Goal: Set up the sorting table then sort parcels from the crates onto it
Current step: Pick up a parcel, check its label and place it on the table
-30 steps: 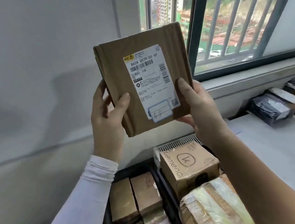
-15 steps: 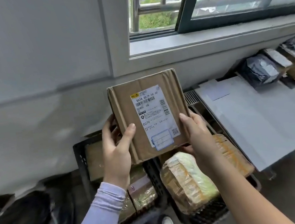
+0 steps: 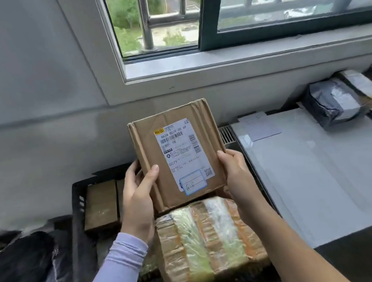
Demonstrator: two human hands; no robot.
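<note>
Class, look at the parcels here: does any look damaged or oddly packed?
Yes. The big box below the held parcel is wrapped in uneven bands of tape, its cardboard crumpled. The held one is only creased along its edges.

We are seeing a brown cardboard parcel [image 3: 177, 153] that is carrying a white label [image 3: 183, 157] with black barcodes, a yellow mark and a blue-framed box. Below it a brown box [image 3: 208, 238] is showing stripes of clear, greenish and orange tape. The crate [image 3: 77, 201] is looking black, the sleeve [image 3: 116, 271] pale lilac, the table [image 3: 324, 170] light grey, and a parcel bag [image 3: 332, 101] dark grey.
</note>
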